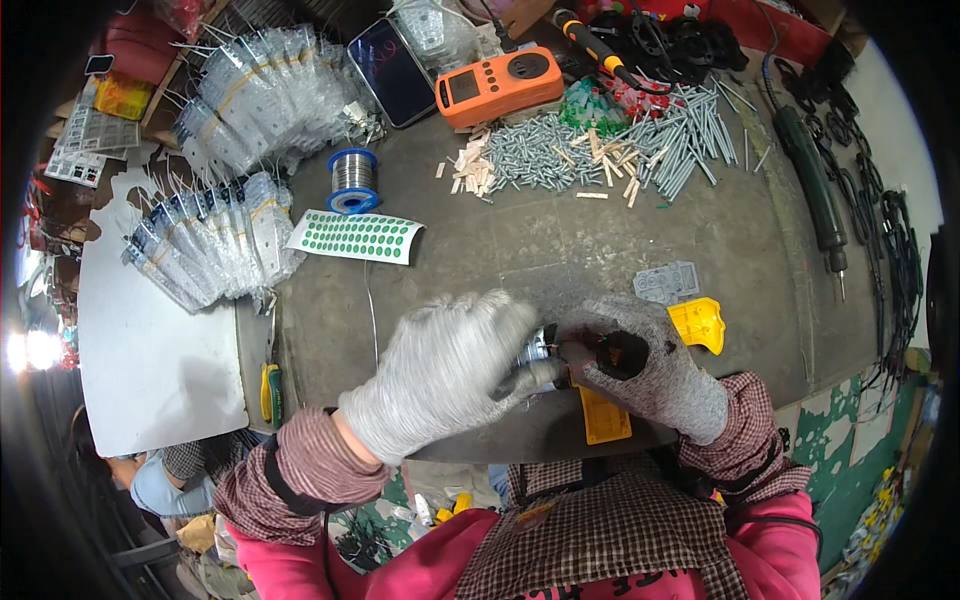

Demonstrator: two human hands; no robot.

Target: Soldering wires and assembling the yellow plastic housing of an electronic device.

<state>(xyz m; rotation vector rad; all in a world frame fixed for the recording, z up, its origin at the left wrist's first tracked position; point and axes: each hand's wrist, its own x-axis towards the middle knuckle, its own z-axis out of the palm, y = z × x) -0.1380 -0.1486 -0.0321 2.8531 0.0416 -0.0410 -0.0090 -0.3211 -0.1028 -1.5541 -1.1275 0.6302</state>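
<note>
Both my hands wear grey knitted gloves and meet near the table's front edge. My left hand (450,370), smeared by motion, curls its fingers and thumb about a small shiny silver-blue part (536,347); how it grips that is unclear. Beside it, my right hand (645,365) is closed on a small black piece (622,355), mostly hidden by the fingers. Thin wire ends show between the hands. Under my right hand lies a yellow plastic shell (605,415). Another yellow shell (700,324) and a grey moulded plastic part (667,283) rest just beyond it.
A solder spool (352,182) stands near a green-dotted sticker sheet (357,236). Bagged parts (215,240) fill the left. At the back are an orange meter (500,86) and heaped screws (545,153). A power screwdriver (810,185) hangs at right; green-handled pliers (271,390) lie left.
</note>
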